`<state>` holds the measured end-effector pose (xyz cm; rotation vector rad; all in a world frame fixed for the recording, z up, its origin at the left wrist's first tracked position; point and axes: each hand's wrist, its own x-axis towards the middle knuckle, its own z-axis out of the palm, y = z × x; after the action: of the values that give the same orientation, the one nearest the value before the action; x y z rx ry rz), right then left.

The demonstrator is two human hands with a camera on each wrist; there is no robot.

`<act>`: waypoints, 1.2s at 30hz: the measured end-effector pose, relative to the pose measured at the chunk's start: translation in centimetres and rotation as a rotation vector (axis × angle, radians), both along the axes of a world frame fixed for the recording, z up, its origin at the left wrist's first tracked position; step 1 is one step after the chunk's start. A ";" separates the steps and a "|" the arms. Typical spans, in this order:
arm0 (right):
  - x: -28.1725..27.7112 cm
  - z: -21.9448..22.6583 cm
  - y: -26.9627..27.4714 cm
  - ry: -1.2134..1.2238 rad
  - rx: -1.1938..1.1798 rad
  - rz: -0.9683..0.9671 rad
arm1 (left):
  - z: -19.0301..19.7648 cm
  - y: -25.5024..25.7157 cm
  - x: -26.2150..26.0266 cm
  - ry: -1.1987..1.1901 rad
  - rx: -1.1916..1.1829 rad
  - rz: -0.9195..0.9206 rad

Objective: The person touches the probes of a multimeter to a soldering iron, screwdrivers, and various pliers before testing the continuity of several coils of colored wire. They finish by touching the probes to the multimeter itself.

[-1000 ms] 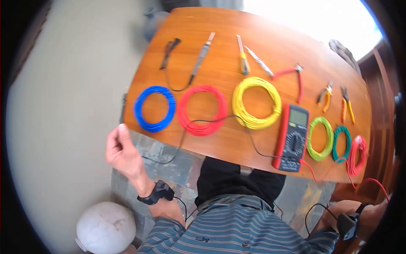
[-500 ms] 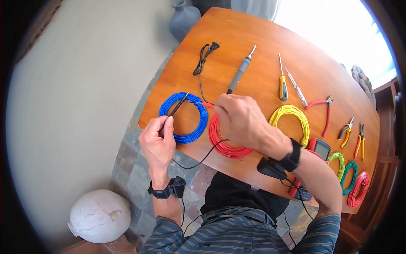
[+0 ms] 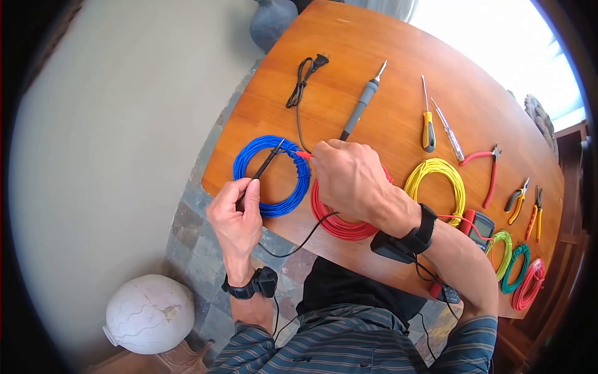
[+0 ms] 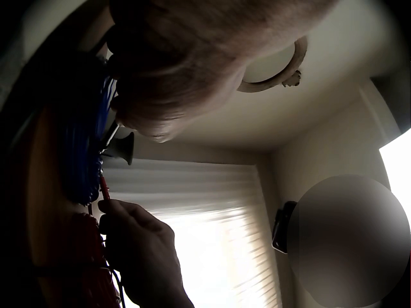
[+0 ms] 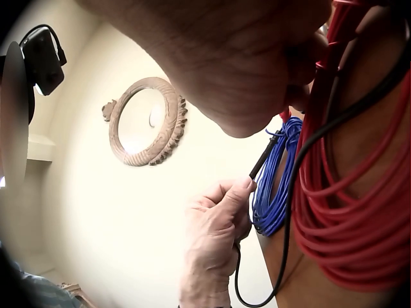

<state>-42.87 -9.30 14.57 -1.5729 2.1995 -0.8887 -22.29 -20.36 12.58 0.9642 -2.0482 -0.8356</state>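
Fingers (image 3: 249,187) pinching black probe (image 3: 265,165)

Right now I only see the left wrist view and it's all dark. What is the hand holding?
Observer: The left hand holds a black probe whose tip rests on the blue wire coil.
Operator: What's the other hand doing?
Observer: The right hand pinches a red probe that meets the same blue coil, near the black tip.
Operator: Is there more wire?
Observer: Yes, a red wire coil lies partly under the right hand, and a yellow wire coil lies beyond it.
Operator: Where do the probe cables go?
Observer: The red one runs to a multimeter beside the right forearm; the black cable's end is hidden.
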 end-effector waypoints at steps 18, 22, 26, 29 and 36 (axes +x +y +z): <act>0.0 0.0 0.3 0.018 -0.025 0.022 | 0.2 0.6 0.8 0.045 0.075 -0.025; 0.0 -0.4 0.3 0.031 -0.060 0.014 | 0.2 0.6 0.8 0.045 0.083 -0.035; 0.0 -0.6 0.2 0.047 -0.065 0.000 | 0.3 0.8 0.7 0.029 0.087 -0.018; -0.1 -0.7 0.3 0.012 -0.078 -0.002 | -0.1 0.6 0.8 0.035 0.062 -0.019; 0.0 -0.5 0.3 0.052 -0.060 -0.013 | 0.2 0.9 0.5 -0.012 0.101 0.012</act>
<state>-42.90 -8.96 14.05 -1.6290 2.2404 -0.9358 -21.75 -19.43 12.82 1.0378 -2.0243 -0.9364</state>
